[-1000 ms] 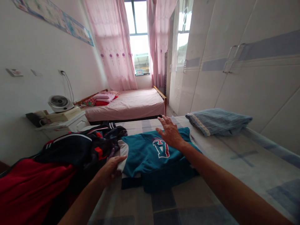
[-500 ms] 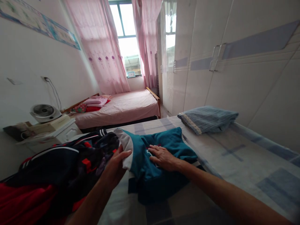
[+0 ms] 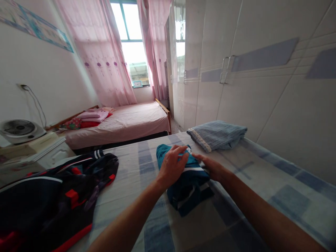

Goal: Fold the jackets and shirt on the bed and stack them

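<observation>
A teal garment (image 3: 190, 176) with white stripes and dark trim lies on the bed, folded into a narrow bundle. On its upper left part rests my left hand (image 3: 173, 167), fingers reaching right across the cloth, thumb apart from them. My right hand (image 3: 213, 168) is at the bundle's upper right edge, fingers closed on the cloth there; a bit of pale fabric shows beside them. The fingertips of the two hands are close together. Some of the right fingers are hidden behind the fabric.
Dark clothes with red and white trim (image 3: 70, 189) lie in a heap at left. A folded grey-blue cloth (image 3: 220, 134) sits at the back of the checked bed sheet (image 3: 126, 196). Beyond are a pink bed (image 3: 131, 120), a fan (image 3: 22, 129) and a white wardrobe (image 3: 252, 94).
The teal garment has gone from spread out to a narrower bundle, its left side brought over to the right. My left hand moved right with it; my right hand shifted to the right edge.
</observation>
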The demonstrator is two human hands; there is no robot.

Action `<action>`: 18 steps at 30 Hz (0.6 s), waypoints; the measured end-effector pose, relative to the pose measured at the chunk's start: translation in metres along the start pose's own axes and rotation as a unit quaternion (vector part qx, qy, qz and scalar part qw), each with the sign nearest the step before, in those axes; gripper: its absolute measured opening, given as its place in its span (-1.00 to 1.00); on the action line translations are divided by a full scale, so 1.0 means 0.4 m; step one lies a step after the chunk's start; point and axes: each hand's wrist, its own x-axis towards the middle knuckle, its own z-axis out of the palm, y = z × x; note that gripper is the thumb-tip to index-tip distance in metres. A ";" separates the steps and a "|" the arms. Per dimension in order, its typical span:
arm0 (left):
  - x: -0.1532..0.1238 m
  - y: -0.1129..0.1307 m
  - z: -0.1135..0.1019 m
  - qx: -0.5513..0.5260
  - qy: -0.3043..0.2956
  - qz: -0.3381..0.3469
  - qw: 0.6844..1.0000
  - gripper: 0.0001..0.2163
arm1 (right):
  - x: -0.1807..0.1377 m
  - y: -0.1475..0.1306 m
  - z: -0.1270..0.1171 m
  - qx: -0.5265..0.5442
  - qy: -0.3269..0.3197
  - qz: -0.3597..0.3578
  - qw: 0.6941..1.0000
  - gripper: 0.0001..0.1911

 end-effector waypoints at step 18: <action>-0.138 -0.111 0.024 0.341 -0.112 0.074 0.930 -0.61 | 0.075 0.026 -0.079 -0.217 0.128 -0.003 0.968 -0.62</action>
